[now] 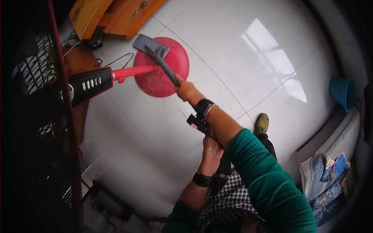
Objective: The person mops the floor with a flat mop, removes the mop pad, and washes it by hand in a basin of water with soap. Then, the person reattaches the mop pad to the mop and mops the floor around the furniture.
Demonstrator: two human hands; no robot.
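A grey long-handled floor tool [166, 70] slants across the view. Its flat rectangular head [145, 43] overlaps the far edge of the round red base [163, 83] of a standing fan; the head resembles a mop or vacuum head. My right hand [188, 91] is wrapped round the grey handle. Below and nearer my body, my left hand [211, 149] is closed near the handle's line, but my right forearm partly hides its fingers and what they hold. A black piece with a red mark [197, 123] shows between the hands.
The fan's red pole [136, 71] and black control panel [91, 83] stretch left to its dark grille [35, 64]. Wooden furniture [124, 17] stands at the upper left. A blue basket [342, 93] and patterned cloth [324, 182] sit at the right. Glossy tiles [221, 50] cover the floor.
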